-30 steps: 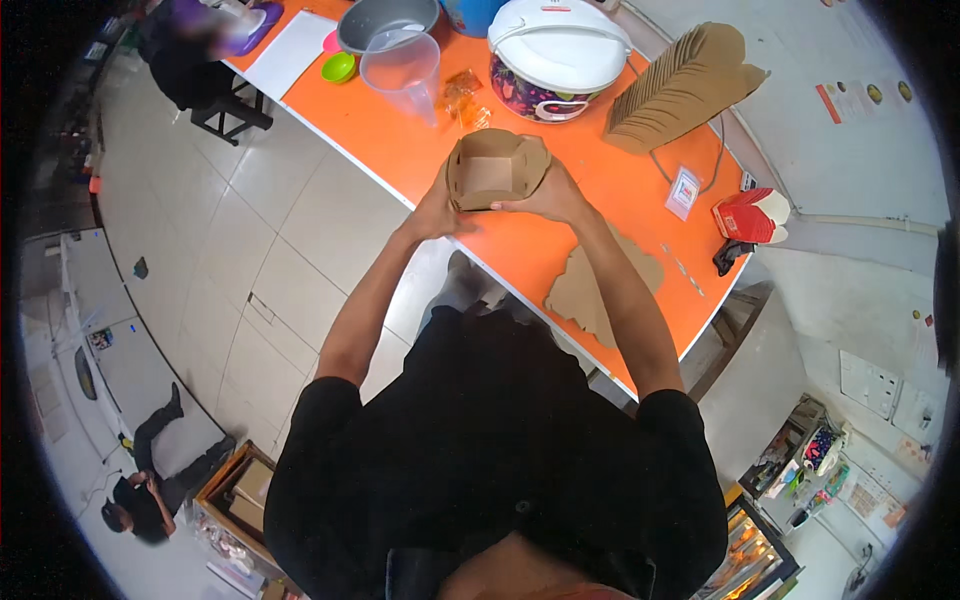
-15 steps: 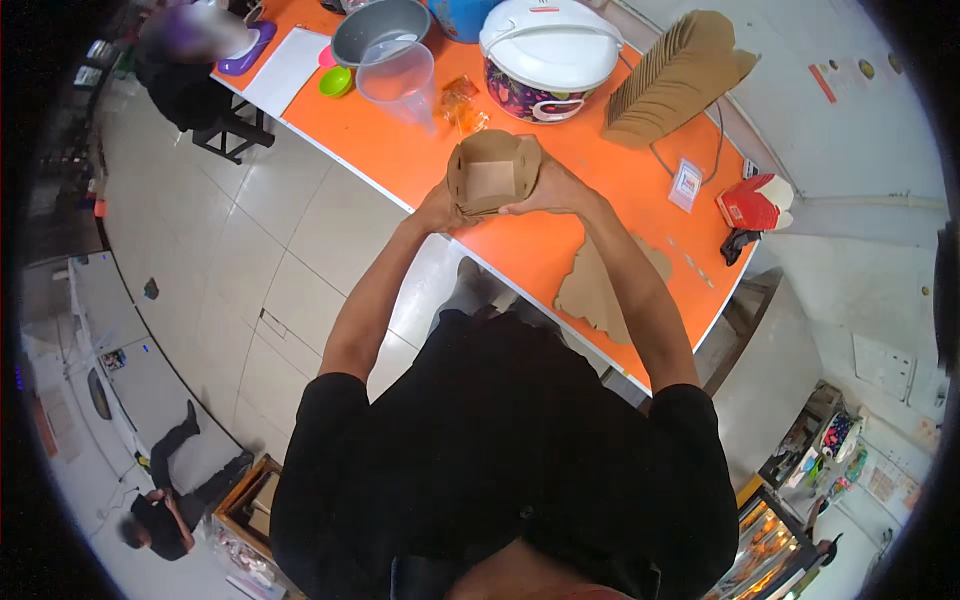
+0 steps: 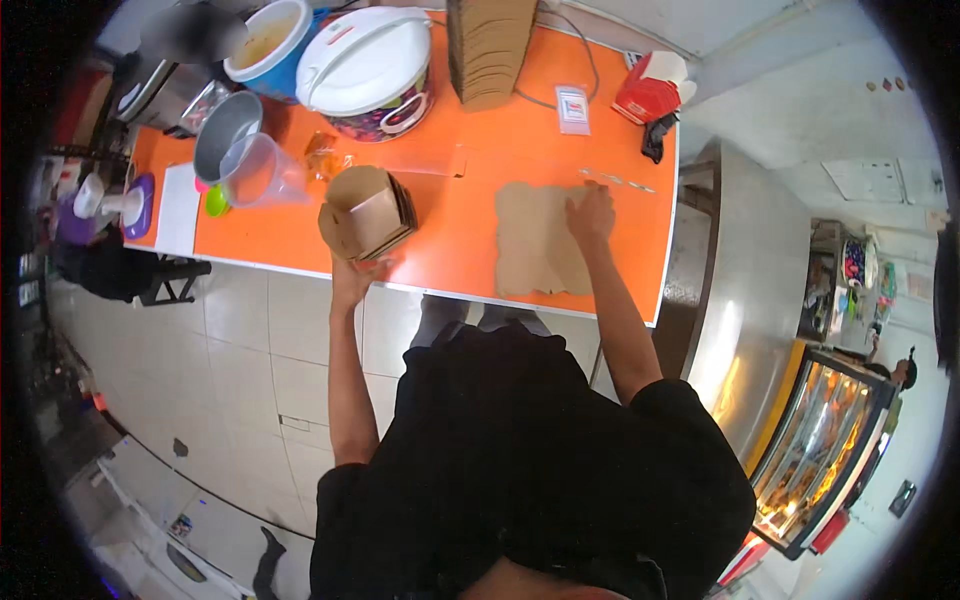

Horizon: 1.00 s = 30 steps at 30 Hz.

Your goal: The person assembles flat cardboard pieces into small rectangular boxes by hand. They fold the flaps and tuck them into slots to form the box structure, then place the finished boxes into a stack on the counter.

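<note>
While the left hand (image 3: 353, 283) reaches over the front edge of the orange table (image 3: 450, 235) to the near side of the nested cardboard boxes (image 3: 368, 215), its fingers are partly hidden, so I cannot tell whether they clamp. The right hand (image 3: 590, 213) touches the flat cardboard sheet (image 3: 535, 240) at its upper right corner, thumb apart from the forefinger; any pinch is unclear. Tabletop leaves sideways room between boxes and sheet, and a strip to the right edge. Just left of the boxes sits a clear jug (image 3: 263, 172).
</note>
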Motion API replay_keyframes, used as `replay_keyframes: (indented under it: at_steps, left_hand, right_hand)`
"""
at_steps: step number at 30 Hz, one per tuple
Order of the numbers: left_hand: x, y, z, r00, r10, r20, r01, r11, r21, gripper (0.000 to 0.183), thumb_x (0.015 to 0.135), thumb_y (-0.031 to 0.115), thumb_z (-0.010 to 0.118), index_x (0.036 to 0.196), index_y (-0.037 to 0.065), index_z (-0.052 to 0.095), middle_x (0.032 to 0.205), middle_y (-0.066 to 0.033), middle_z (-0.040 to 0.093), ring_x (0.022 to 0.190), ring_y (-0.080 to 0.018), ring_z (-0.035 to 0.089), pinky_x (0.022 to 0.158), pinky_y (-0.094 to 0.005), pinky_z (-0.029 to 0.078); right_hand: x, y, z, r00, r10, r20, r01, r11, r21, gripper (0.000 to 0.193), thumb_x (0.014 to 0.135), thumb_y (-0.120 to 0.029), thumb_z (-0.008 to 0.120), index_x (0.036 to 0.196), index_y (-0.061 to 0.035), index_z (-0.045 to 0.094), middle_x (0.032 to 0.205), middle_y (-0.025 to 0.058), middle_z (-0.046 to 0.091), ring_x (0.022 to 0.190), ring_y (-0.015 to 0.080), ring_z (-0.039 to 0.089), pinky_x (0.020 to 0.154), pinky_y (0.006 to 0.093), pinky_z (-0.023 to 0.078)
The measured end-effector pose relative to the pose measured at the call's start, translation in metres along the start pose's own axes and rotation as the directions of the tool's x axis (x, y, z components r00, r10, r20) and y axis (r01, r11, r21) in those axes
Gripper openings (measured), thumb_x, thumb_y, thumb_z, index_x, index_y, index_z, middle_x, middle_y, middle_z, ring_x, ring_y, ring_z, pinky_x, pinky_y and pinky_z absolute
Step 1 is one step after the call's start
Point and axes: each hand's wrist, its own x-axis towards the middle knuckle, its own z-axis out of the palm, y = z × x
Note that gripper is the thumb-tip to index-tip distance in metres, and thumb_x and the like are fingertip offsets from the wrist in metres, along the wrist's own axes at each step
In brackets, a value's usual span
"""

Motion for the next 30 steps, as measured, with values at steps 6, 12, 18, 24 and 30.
replay_keyframes:
  at_steps: [6,12,18,24,30]
  left_hand:
    - [-0.039,-0.014,0.051,0.896,0.098,-0.433,0.037,0.956,0.292,0.089,0.082,0.023,0.091,0.149,-0.001,0.037,0.137,-0.0164,0.052,0.121,-0.0274,0.056,0.101,-0.0401,0.050]
    - [-0.064,-0.009,0.099,0.795,0.076,-0.602,0.212,0.894,0.394,0.056,0.098,0.028,0.075,0.136,-0.002,0.047,0.126,-0.0136,0.056,0.102,-0.0221,0.059,0.085,-0.0363,0.050]
    - [-0.068,0.033,0.116,0.922,-0.330,-0.204,0.362,0.920,0.148,0.023,0.100,0.021,0.067,0.110,0.001,0.064,0.098,-0.0078,0.063,0.080,-0.0172,0.060,0.072,-0.0313,0.050]
    - [-0.016,0.158,0.205,0.864,-0.355,0.357,0.469,0.825,-0.314,0.043,0.109,0.036,0.055,0.140,0.006,0.056,0.132,-0.0107,0.063,0.118,-0.0183,0.063,0.100,-0.0348,0.051]
    - [0.009,0.183,0.239,0.950,-0.190,0.249,0.274,0.890,-0.363,0.050,0.104,0.014,0.052,0.152,0.002,0.047,0.147,-0.0101,0.056,0.133,-0.0188,0.055,0.114,-0.0341,0.041]
  right_hand:
    - [-0.004,0.073,0.012,0.980,0.199,0.006,-0.195,0.949,0.248,0.050,0.085,-0.037,0.083,0.123,-0.0082,0.069,0.118,0.0103,0.072,0.108,0.0251,0.070,0.084,0.0401,0.058]
    - [0.004,0.083,0.007,0.969,0.225,0.107,-0.248,0.842,0.478,0.029,0.090,-0.027,0.079,0.107,-0.0047,0.073,0.090,0.0071,0.077,0.080,0.0222,0.074,0.073,0.0374,0.058]
    - [-0.035,0.050,-0.084,0.986,0.162,-0.038,-0.074,0.630,0.773,0.019,0.094,-0.020,0.073,0.101,-0.0026,0.070,0.093,0.0108,0.077,0.080,0.0229,0.074,0.072,0.0362,0.058]
    - [-0.102,-0.019,-0.148,0.843,-0.293,-0.451,0.536,0.523,0.663,0.015,0.085,-0.008,0.075,0.099,-0.0063,0.069,0.105,0.0077,0.074,0.092,0.0281,0.072,0.079,0.0392,0.058]
    - [-0.121,-0.043,-0.180,0.668,-0.633,-0.392,0.703,0.364,0.611,0.028,0.079,-0.014,0.082,0.104,-0.0079,0.069,0.113,0.0058,0.071,0.105,0.0289,0.067,0.087,0.0415,0.057]
